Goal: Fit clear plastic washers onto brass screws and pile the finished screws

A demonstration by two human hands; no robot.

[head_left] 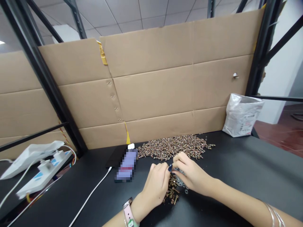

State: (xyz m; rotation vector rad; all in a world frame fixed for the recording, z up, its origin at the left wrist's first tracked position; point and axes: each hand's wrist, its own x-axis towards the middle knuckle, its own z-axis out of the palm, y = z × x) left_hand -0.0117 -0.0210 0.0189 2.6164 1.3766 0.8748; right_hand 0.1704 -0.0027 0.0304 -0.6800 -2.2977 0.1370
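Left hand (155, 184) and right hand (190, 171) are pinched together over some screws (172, 189), can't tell what's held; bag (242, 115) label (243, 121) is too small to read.

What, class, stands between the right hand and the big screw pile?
Nothing visible: the right hand sits at the near edge of the screw pile, with at most bare tabletop between.
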